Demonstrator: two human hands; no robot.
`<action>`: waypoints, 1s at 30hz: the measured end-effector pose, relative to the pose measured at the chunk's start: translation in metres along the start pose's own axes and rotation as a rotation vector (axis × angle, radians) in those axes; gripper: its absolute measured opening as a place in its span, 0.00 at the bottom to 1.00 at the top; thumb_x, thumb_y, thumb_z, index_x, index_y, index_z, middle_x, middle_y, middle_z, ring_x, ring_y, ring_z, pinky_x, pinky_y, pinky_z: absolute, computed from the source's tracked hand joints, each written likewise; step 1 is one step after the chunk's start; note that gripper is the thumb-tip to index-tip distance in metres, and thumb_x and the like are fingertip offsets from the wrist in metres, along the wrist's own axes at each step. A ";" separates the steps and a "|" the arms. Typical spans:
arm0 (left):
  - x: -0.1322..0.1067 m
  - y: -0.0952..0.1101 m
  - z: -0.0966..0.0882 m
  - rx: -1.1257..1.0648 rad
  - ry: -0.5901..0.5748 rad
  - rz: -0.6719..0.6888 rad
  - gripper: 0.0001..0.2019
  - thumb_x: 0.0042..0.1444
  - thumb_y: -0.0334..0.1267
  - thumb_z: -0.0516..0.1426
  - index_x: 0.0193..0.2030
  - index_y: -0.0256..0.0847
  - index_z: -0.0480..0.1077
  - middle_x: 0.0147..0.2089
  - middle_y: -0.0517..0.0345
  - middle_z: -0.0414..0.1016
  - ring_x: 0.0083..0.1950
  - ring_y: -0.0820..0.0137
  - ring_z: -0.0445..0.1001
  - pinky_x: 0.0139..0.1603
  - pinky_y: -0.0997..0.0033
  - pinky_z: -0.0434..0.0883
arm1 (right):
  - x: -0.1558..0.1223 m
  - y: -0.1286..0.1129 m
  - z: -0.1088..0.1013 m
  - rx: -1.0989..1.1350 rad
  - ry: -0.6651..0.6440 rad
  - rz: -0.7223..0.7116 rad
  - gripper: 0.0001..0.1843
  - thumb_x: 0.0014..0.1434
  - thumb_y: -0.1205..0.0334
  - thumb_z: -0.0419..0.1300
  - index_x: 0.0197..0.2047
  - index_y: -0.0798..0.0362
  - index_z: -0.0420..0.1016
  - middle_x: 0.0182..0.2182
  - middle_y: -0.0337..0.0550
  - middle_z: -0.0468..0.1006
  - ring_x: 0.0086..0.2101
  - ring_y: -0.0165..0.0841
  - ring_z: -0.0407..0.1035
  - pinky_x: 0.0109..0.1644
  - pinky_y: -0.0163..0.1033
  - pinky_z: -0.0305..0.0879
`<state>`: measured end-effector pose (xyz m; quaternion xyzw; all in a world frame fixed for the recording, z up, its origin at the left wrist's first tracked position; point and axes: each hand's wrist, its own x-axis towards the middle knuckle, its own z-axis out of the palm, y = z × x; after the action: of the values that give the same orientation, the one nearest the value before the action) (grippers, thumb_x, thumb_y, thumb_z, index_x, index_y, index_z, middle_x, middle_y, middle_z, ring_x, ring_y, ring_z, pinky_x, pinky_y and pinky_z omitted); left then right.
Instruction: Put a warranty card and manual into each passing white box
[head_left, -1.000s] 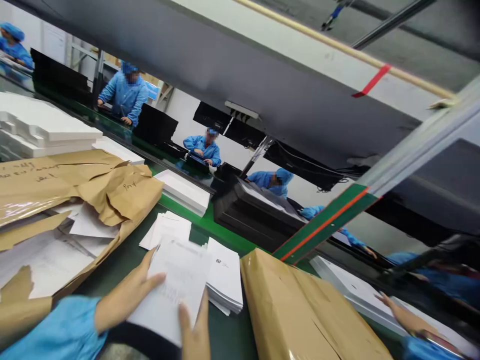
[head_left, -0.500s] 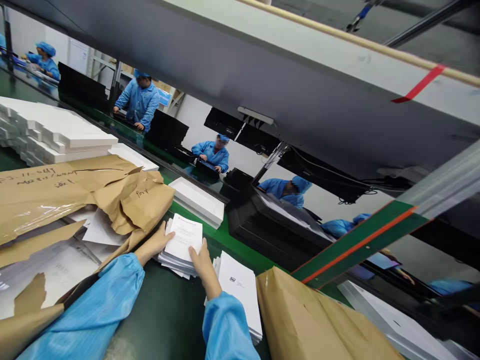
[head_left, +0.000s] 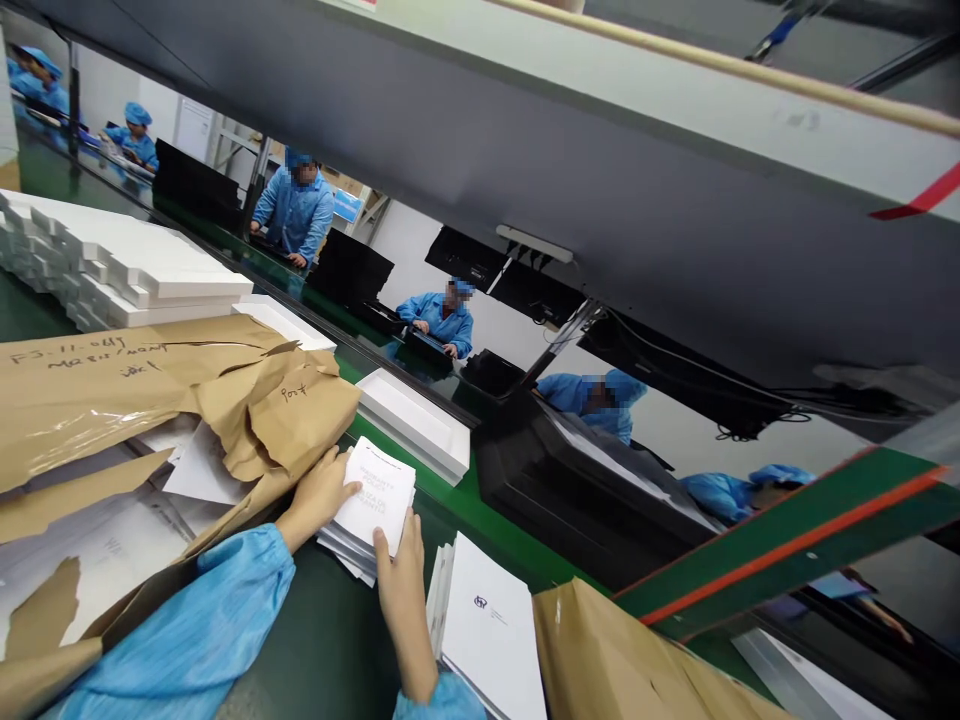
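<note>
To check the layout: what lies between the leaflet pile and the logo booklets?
In the head view, the right hand lies between leaflet pile and logo booklets, above the green table.

The left hand (head_left: 319, 497) and right hand (head_left: 400, 578) are shown bare from fingers to wrist. Behind each wrist a loose, creased light-blue garment is worn: left sleeve (head_left: 187, 630), gathered at the cuff, and right sleeve (head_left: 442, 702).

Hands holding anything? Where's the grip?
Both grip the top leaflet of the stack: left hand at its left edge, right hand at its near edge.
</note>
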<state>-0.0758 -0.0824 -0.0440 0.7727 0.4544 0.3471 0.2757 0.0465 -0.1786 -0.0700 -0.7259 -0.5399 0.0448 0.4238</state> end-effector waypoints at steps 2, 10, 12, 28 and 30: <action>-0.010 0.009 -0.002 0.209 0.088 0.011 0.21 0.45 0.34 0.52 0.48 0.33 0.58 0.54 0.44 0.56 0.53 0.60 0.55 0.48 0.64 0.58 | -0.008 -0.003 -0.003 -0.072 -0.042 0.043 0.36 0.50 0.48 0.43 0.55 0.68 0.46 0.54 0.59 0.47 0.54 0.43 0.40 0.53 0.50 0.41; -0.035 0.041 -0.013 0.516 0.188 0.314 0.10 0.52 0.30 0.45 0.41 0.43 0.60 0.35 0.58 0.67 0.36 0.69 0.65 0.33 0.71 0.58 | -0.019 -0.009 -0.002 -0.195 -0.003 -0.025 0.35 0.52 0.49 0.40 0.54 0.70 0.46 0.53 0.61 0.52 0.52 0.43 0.44 0.53 0.48 0.45; -0.038 0.046 -0.016 0.474 0.165 0.343 0.08 0.54 0.33 0.43 0.33 0.42 0.61 0.29 0.60 0.67 0.31 0.71 0.65 0.30 0.73 0.57 | -0.019 -0.010 -0.002 -0.201 -0.004 -0.033 0.35 0.53 0.49 0.40 0.54 0.71 0.47 0.53 0.61 0.51 0.53 0.43 0.43 0.53 0.49 0.44; 0.022 0.064 0.007 -0.908 0.285 0.031 0.11 0.49 0.43 0.46 0.23 0.38 0.56 0.22 0.64 0.58 0.24 0.77 0.58 0.23 0.79 0.56 | -0.086 0.025 -0.130 -0.430 0.196 0.059 0.25 0.46 0.52 0.53 0.49 0.47 0.59 0.52 0.48 0.55 0.52 0.46 0.45 0.50 0.57 0.44; 0.025 0.065 0.013 -0.948 0.259 0.003 0.11 0.49 0.42 0.47 0.22 0.38 0.55 0.22 0.64 0.57 0.23 0.77 0.57 0.22 0.79 0.55 | -0.102 0.036 -0.129 -0.486 0.127 0.011 0.24 0.47 0.53 0.53 0.49 0.44 0.59 0.52 0.46 0.56 0.51 0.47 0.48 0.50 0.60 0.42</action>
<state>-0.0236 -0.0896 0.0032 0.5134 0.2759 0.6092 0.5377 0.0992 -0.3377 -0.0517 -0.8107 -0.5033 -0.1296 0.2697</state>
